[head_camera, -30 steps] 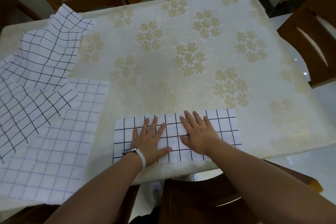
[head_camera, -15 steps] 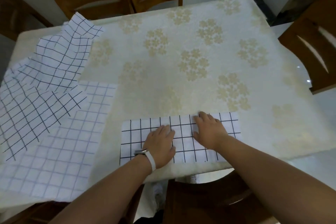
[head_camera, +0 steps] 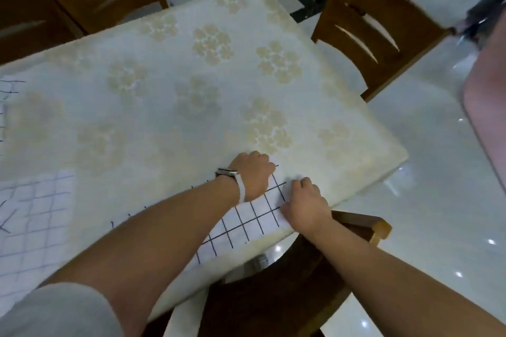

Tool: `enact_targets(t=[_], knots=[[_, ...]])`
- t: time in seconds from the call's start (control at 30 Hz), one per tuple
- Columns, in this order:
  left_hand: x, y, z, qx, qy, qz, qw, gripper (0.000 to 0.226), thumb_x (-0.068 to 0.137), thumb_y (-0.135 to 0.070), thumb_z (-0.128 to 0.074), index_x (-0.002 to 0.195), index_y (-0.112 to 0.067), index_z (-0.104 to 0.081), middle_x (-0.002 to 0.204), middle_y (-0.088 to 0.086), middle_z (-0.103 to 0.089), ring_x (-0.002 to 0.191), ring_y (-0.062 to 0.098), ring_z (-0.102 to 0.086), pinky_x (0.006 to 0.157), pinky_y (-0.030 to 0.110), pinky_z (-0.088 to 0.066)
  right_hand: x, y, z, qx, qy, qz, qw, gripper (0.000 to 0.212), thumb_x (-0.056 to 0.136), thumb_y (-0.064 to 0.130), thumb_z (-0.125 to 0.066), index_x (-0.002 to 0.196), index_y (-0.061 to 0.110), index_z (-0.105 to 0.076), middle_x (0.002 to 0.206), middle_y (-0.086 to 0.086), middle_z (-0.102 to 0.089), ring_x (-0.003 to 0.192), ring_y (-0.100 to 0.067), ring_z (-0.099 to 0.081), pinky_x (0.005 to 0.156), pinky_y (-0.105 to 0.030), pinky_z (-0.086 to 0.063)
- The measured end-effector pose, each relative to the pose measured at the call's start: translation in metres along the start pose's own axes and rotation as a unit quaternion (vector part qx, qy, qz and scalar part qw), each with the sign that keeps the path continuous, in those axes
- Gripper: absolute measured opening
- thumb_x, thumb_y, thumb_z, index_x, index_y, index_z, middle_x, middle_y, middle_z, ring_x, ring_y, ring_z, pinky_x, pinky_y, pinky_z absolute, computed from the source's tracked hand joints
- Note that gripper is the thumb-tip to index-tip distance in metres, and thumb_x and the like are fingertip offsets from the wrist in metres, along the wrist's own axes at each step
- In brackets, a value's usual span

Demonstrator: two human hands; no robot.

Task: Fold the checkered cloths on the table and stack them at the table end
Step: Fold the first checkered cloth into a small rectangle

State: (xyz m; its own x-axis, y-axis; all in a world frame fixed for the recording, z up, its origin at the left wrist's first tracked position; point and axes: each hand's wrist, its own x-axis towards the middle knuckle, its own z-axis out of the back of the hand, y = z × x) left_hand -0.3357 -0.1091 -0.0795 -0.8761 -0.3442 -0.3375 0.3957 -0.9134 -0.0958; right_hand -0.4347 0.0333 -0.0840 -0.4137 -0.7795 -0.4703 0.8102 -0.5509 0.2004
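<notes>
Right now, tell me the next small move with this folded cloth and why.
Probably lift the right end and fold it over toward the left. Both the left hand and right hand look closed on that end of the folded cloth, which lies as a long strip.

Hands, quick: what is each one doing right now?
Left hand: fingers curled, gripping the right end of the folded checkered cloth.
Right hand: fingers curled, gripping the same end.

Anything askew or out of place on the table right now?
Nothing damaged or spilled. Both hands, left hand and right hand, grip the right end of the folded checkered cloth. Unfolded cloths lie loosely at the left.
</notes>
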Motion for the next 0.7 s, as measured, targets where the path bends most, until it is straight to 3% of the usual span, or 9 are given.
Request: enact_targets(t=[0.17, 0.27, 0.37, 0.6, 0.7], knots=[[0.031, -0.010, 0.008, 0.045, 0.033, -0.073, 0.996, 0.042, 0.083, -0.014, -0.052, 0.124, -0.020, -0.047, 0.126, 0.008, -0.045, 0.113, 0.029, -0.044, 0.083, 0.041, -0.038, 0.003, -0.012, -0.001, 0.058, 0.000, -0.023, 0.998, 0.044, 0.092, 0.035, -0.054, 0.125, 0.008, -0.046, 0.122, -0.010, -0.044, 0.113, -0.030, -0.048, 0.086, -0.040, -0.046], [0.042, -0.009, 0.009, 0.085, 0.056, -0.104, 0.989, 0.040, 0.080, -0.021, -0.057, 0.118, -0.023, -0.045, 0.118, 0.006, -0.045, 0.108, 0.027, -0.045, 0.079, 0.040, -0.037, 0.006, -0.016, -0.002, 0.085, 0.007, -0.022, 0.996, 0.041, 0.090, 0.034, -0.055, 0.120, 0.007, -0.047, 0.120, -0.011, -0.044, 0.112, -0.030, -0.047, 0.085, -0.039, -0.046], [0.047, -0.006, 0.007, 0.107, 0.084, -0.114, 0.984, 0.042, 0.082, -0.027, -0.060, 0.121, -0.025, -0.043, 0.117, 0.006, -0.043, 0.109, 0.027, -0.043, 0.085, 0.041, -0.039, 0.007, -0.018, -0.003, 0.087, 0.000, -0.013, 0.996, 0.040, 0.090, 0.033, -0.054, 0.120, 0.008, -0.047, 0.121, -0.010, -0.044, 0.112, -0.029, -0.047, 0.083, -0.037, -0.045], [0.054, -0.005, 0.012, 0.168, 0.145, -0.147, 0.964, 0.027, 0.091, -0.033, -0.048, 0.115, -0.022, -0.053, 0.116, 0.007, -0.051, 0.109, 0.027, -0.046, 0.091, 0.043, -0.037, 0.008, -0.016, -0.013, 0.055, -0.037, 0.009, 0.998, 0.044, 0.092, 0.037, -0.053, 0.125, 0.009, -0.046, 0.123, -0.010, -0.045, 0.113, -0.027, -0.047, 0.084, -0.034, -0.047], [0.051, -0.008, 0.018, 0.153, 0.128, -0.180, 0.963, 0.019, 0.089, -0.029, -0.050, 0.106, -0.023, -0.057, 0.110, 0.003, -0.052, 0.106, 0.025, -0.047, 0.094, 0.043, -0.037, 0.011, -0.014, -0.015, 0.073, -0.050, 0.015, 0.996, 0.040, 0.092, 0.039, -0.052, 0.120, 0.010, -0.050, 0.118, -0.008, -0.047, 0.109, -0.025, -0.048, 0.082, -0.033, -0.046]])
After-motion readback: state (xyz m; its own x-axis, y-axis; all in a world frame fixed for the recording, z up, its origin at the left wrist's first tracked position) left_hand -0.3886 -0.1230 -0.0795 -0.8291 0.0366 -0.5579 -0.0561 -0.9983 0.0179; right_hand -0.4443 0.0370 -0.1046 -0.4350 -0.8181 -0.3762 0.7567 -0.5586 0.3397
